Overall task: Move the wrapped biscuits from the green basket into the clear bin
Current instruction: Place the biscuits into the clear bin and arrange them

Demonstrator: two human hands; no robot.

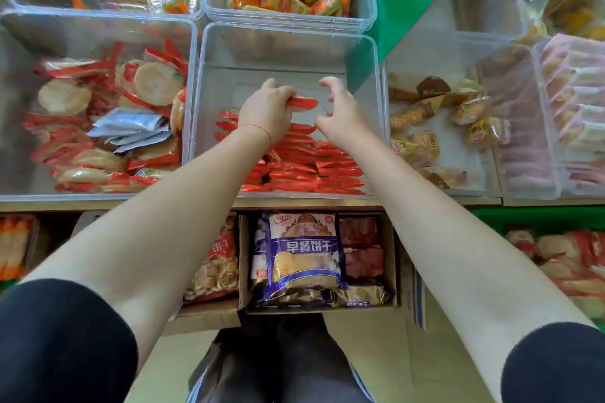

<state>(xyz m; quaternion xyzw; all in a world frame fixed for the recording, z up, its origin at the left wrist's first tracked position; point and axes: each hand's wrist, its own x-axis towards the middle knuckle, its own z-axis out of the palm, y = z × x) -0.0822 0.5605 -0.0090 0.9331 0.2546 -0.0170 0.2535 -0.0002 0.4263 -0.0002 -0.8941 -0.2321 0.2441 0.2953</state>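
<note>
Currently, in the head view, both arms reach into the clear bin (288,52) at frame centre: the left hand (266,108) pinches a red wrapped biscuit (302,103) above the neat red rows, while the right hand (340,111) hovers beside it, fingers loosely curled and seemingly empty. Placing seems underway; next, that packet should be lowered onto the row's far end, then more fetched from the green basket (491,217) at the lower right edge.

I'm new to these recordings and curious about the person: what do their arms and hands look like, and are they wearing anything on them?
Two bare forearms reach forward, with no gloves on the left hand or right hand. Dark sleeves are pushed up near the elbows. A thin red string bracelet circles the left wrist.
</note>
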